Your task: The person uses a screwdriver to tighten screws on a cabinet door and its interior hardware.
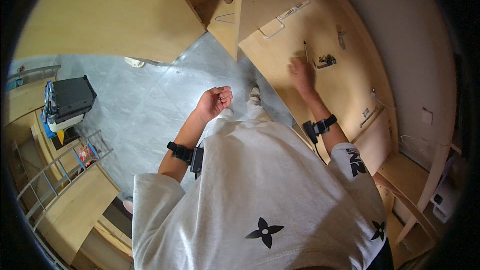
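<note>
My left hand [215,102] hangs over the grey floor, palm turned up and fingers loosely stretched, with nothing seen in it. Above the light wooden desk top, my right hand [301,75] is smeared by motion, so its fingers cannot be made out. Close to its fingertips is a slim dark pen-like stick [306,49]; whether the hand touches it I cannot tell. Just right of that hand lies a small cluster of dark and brass-coloured metal pieces [327,61] on the desk. Farther right on the same surface is a small clear or grey item [341,39], too faint to name.
White wire-like pieces [274,29] lie along the desk's far edge. A wooden cabinet door [110,15] reaches over the floor [150,100] at the upper left. A black case [72,99] and a metal-railed bed frame [60,165] stand left. A wall socket [427,116] is at right.
</note>
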